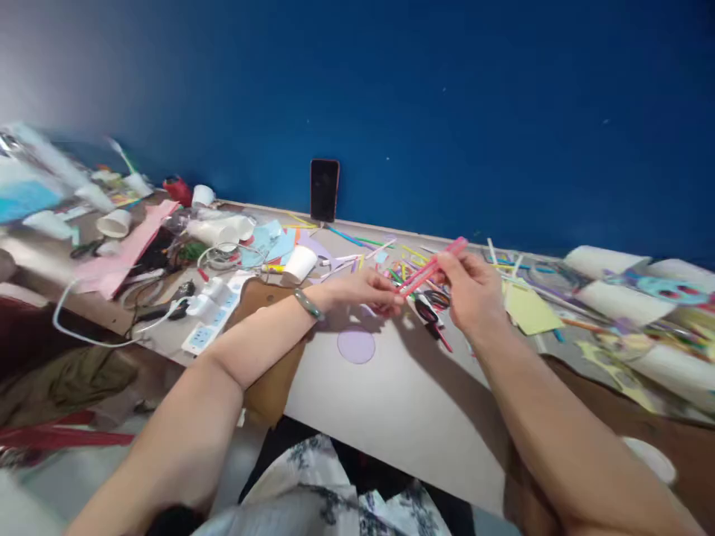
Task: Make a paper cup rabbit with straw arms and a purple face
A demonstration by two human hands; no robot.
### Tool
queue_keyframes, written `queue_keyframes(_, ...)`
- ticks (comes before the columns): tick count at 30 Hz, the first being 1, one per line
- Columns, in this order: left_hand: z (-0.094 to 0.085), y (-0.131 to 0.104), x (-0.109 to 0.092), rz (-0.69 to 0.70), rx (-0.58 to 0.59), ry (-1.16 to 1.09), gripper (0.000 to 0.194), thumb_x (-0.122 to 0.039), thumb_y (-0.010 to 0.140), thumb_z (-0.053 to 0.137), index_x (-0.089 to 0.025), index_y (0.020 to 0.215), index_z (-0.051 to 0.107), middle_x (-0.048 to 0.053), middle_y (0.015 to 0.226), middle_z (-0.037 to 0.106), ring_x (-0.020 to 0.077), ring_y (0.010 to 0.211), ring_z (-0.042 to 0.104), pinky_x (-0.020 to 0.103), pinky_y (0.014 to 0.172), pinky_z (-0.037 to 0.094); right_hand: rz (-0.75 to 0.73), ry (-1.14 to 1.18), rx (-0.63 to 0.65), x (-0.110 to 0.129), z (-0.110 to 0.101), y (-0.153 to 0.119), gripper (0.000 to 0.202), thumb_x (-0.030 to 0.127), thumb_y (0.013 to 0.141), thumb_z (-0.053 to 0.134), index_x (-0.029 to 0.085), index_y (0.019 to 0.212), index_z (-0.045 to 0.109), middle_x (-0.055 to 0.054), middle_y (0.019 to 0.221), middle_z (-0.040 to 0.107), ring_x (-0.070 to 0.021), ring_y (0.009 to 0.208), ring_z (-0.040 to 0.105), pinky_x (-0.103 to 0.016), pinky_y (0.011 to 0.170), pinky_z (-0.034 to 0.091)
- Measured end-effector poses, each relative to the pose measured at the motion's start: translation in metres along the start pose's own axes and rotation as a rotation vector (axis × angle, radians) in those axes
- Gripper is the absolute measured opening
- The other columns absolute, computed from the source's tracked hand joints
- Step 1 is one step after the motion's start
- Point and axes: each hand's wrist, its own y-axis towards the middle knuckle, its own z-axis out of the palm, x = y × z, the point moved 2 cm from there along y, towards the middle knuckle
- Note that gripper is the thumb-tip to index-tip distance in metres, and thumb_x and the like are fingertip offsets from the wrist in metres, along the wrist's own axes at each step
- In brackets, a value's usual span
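Note:
Both hands hold pink drinking straws [427, 272] slantwise over the table. My left hand [372, 290] pinches their lower left end. Near the upper right end my right hand [472, 286] has its fingers closed round them. How many straws there are I cannot tell for sure; at least two seem to lie side by side. A round lilac paper disc [356, 347] lies flat on the table, just below my left hand. Black-handled scissors [427, 311] lie under and between the hands, partly hidden.
A phone [325, 190] leans upright against the blue wall [447, 112]. To the left are a white power strip [215, 316], a paper cup [300, 264] and pink paper [131, 249]. Yellow sticky notes [528, 307] and white paper rolls [625, 303] lie on the right.

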Motion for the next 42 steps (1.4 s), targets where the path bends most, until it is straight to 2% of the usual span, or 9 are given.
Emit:
queue_keyframes(5,-0.027,-0.005,-0.005,0.06,-0.334,0.518,0.036,-0.045,0.093,0.06,-0.013,0.078,0.067,0.003,0.071,0.064,0.0114,0.064,0.053,0.027,0.063,0.037,0.053,0.129,-0.018,0.003,-0.005,0.012,0.044,0.058,0.069,0.087,0.023,0.064,0.06,0.005,0.056,0.053,-0.0088,0.051,0.045,-0.023,0.047,0.039)
queue_keyframes(11,-0.034,-0.029,-0.019,-0.119,-0.249,1.05,0.011,-0.023,0.083,0.062,-0.014,0.08,0.069,0.003,0.071,0.064,0.0165,0.068,0.056,0.031,0.064,0.034,0.168,0.112,0.133,-0.007,0.008,-0.001,0.042,0.055,0.072,0.086,0.021,0.066,0.061,0.005,0.056,0.052,-0.0079,0.05,0.045,-0.023,0.046,0.039)
queue_keyframes(18,-0.037,-0.051,-0.017,-0.437,-0.139,1.248,0.019,-0.021,0.064,0.076,-0.013,0.08,0.07,0.011,0.087,0.072,0.0286,0.082,0.068,0.033,0.068,0.042,0.237,0.049,0.209,-0.025,0.012,-0.006,0.038,0.052,0.076,0.082,0.021,0.069,0.062,0.005,0.053,0.05,-0.0081,0.047,0.042,-0.023,0.043,0.034)
queue_keyframes(25,-0.029,-0.084,0.003,-0.436,-0.164,1.307,0.031,-0.03,0.087,0.062,-0.012,0.112,0.064,0.016,0.107,0.074,0.0309,0.097,0.071,0.038,0.083,0.048,0.218,-0.017,0.217,-0.019,0.017,-0.007,0.043,0.058,0.069,0.083,0.021,0.069,0.06,0.004,0.056,0.053,-0.0087,0.048,0.045,-0.023,0.044,0.035)
queue_keyframes(28,-0.019,-0.092,0.007,-0.36,-0.312,1.223,0.036,-0.038,0.091,0.062,-0.01,0.113,0.064,0.018,0.113,0.072,0.0329,0.105,0.069,0.044,0.095,0.048,0.217,-0.009,0.229,-0.019,0.019,-0.007,0.045,0.059,0.066,0.084,0.022,0.068,0.059,0.004,0.056,0.054,-0.0096,0.049,0.047,-0.024,0.047,0.04)
queue_keyframes(31,0.0,-0.087,0.008,-0.18,-0.416,0.869,0.041,-0.042,0.095,0.06,-0.011,0.121,0.065,0.015,0.118,0.073,0.0261,0.105,0.069,0.039,0.097,0.05,0.214,0.001,0.227,-0.022,0.02,-0.008,0.045,0.058,0.065,0.086,0.022,0.069,0.06,0.003,0.057,0.057,-0.0101,0.049,0.048,-0.025,0.048,0.042)
queue_keyframes(34,0.021,-0.068,0.007,-0.076,-0.39,0.432,0.045,-0.046,0.091,0.067,-0.013,0.122,0.068,0.011,0.115,0.075,0.0211,0.103,0.069,0.032,0.093,0.052,0.171,0.043,0.273,-0.021,0.023,-0.013,0.042,0.057,0.067,0.087,0.022,0.07,0.062,0.003,0.057,0.057,-0.0106,0.05,0.05,-0.025,0.049,0.043)
queue_keyframes(38,0.044,-0.04,0.011,-0.107,-0.318,-0.051,0.027,-0.037,0.091,0.067,-0.01,0.095,0.072,0.005,0.082,0.072,0.0113,0.07,0.065,0.027,0.076,0.054,0.1,0.072,0.313,-0.008,0.025,-0.02,0.039,0.057,0.07,0.084,0.023,0.073,0.065,0.003,0.058,0.058,-0.0115,0.052,0.05,-0.027,0.051,0.044)
queue_keyframes(42,0.051,-0.027,0.016,-0.119,-0.357,-0.126,0.028,-0.037,0.09,0.069,-0.011,0.082,0.07,0.006,0.077,0.071,0.0089,0.061,0.06,0.027,0.068,0.052,0.073,0.033,0.438,0.002,0.024,-0.021,0.038,0.054,0.069,0.084,0.021,0.074,0.066,0.002,0.062,0.06,-0.0111,0.054,0.051,-0.027,0.054,0.045)
